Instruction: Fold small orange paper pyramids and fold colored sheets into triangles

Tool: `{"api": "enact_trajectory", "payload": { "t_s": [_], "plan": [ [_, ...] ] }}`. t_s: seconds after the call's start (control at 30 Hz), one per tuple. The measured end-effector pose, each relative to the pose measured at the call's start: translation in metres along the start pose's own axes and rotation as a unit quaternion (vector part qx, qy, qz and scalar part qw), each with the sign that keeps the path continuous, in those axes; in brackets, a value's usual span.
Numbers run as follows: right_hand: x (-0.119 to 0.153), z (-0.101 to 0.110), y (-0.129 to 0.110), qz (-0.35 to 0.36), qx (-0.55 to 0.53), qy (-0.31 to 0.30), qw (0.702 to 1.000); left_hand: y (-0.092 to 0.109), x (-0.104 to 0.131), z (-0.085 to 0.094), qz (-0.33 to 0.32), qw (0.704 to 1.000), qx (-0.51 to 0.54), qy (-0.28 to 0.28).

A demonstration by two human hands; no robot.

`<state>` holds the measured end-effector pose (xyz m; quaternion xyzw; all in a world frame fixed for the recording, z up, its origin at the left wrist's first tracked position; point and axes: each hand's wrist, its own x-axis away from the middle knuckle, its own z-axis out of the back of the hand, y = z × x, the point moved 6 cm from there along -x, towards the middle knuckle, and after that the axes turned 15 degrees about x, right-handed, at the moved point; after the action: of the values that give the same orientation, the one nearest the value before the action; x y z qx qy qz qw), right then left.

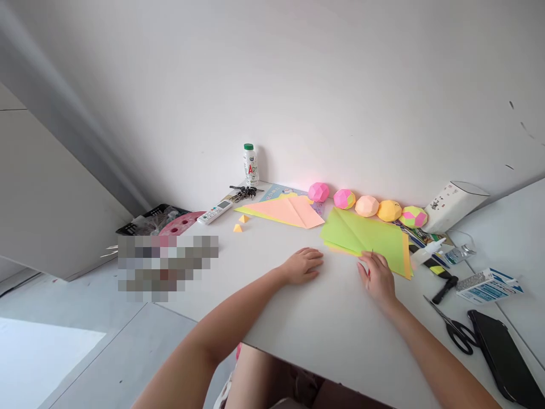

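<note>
My left hand (303,266) lies palm down on the white table, its fingers stretched out and holding nothing. My right hand (378,279) is curled at the near edge of a stack of green paper sheets (361,232), fingertips touching the stack. A thin dark tip shows above its fingers and a bit of red between them; what it holds is too small to make out. Left of the green stack lies a folded peach paper sheet (293,209) over yellow paper. Two small orange paper pyramids (238,228) sit beyond my left hand.
Along the wall stand several faceted paper balls (367,206), a bottle (251,165) and a white paper tube (455,205). Keys (244,193) and a remote (216,212) lie back left. Scissors (455,328), a phone (506,355) and a small box (489,286) lie at right.
</note>
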<state>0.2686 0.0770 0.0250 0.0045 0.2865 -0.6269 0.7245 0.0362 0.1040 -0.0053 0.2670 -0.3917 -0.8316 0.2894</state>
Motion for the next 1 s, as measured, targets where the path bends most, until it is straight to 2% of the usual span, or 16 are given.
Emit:
{"api": "enact_trajectory", "payload": {
  "t_s": [0.07, 0.1, 0.2, 0.37, 0.53, 0.63, 0.7, 0.77, 0.83, 0.9, 1.0],
  "plan": [
    [-0.025, -0.008, 0.001, 0.032, 0.033, 0.002, 0.999, -0.009, -0.003, 0.011, 0.018, 0.998, 0.059, 0.017],
    [-0.036, -0.013, 0.001, 0.058, 0.084, -0.001, 0.995, -0.014, -0.003, 0.015, 0.031, 0.995, 0.091, 0.027],
    [-0.055, -0.029, 0.014, 0.043, 0.141, -0.018, 0.989, -0.027, 0.001, 0.026, 0.072, 0.979, 0.184, 0.052],
    [-0.048, -0.041, 0.028, 0.028, 0.165, -0.056, 0.984, -0.044, 0.007, 0.045, 0.109, 0.937, 0.319, 0.088],
    [-0.044, -0.042, 0.026, 0.005, 0.183, -0.083, 0.980, -0.052, 0.005, 0.048, 0.131, 0.891, 0.424, 0.097],
    [-0.050, -0.034, 0.019, -0.006, 0.183, -0.075, 0.980, -0.052, 0.007, 0.046, 0.142, 0.869, 0.464, 0.100],
    [-0.049, -0.019, 0.010, 0.002, 0.177, -0.059, 0.983, -0.052, 0.008, 0.046, 0.145, 0.856, 0.485, 0.108],
    [-0.036, 0.003, -0.003, 0.027, 0.168, -0.039, 0.985, -0.052, 0.007, 0.046, 0.143, 0.843, 0.505, 0.122],
    [-0.007, 0.024, -0.017, 0.062, 0.157, -0.029, 0.985, -0.052, 0.006, 0.047, 0.139, 0.828, 0.523, 0.147],
    [0.036, 0.039, -0.031, 0.100, 0.143, -0.028, 0.984, -0.052, 0.004, 0.049, 0.136, 0.811, 0.539, 0.181],
    [0.109, 0.049, -0.059, 0.215, 0.103, -0.025, 0.971, -0.054, 0.003, 0.053, 0.146, 0.790, 0.550, 0.228]
  ]
}}
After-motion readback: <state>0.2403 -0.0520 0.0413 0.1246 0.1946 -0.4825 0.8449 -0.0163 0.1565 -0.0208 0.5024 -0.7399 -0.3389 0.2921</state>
